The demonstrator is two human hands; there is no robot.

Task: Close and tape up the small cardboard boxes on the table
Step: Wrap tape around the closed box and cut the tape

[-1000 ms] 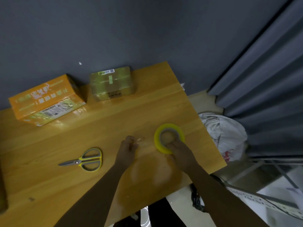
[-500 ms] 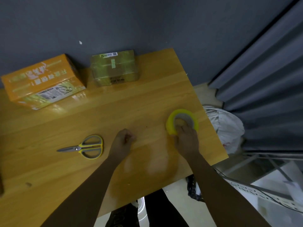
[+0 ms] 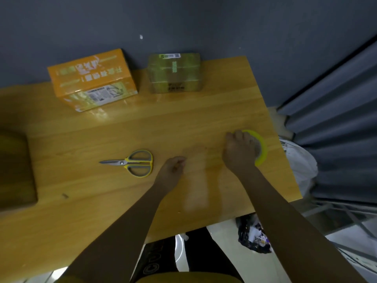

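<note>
At the far left edge of the desk (image 3: pixel 85 201) sits part of a dark brown box (image 3: pixel 16 170), cut off by the frame. Further back, against the wall, an orange box (image 3: pixel 91 78) lies closed with its long axis running left to right, printed text on top. Just right of it, apart, a small cardboard box (image 3: pixel 175 72) wrapped in clear tape also lies closed, long side left to right. Mid-desk, the scissors (image 3: pixel 132 162) lie shut, blades pointing left. The left hand (image 3: pixel 173 168) rests nearby with fingers curled; whether it pinches anything I cannot tell. The right hand (image 3: pixel 239 150) lies on the yellow tape roll (image 3: pixel 262 149), fingers curled over it, near the desk's right edge.
</note>
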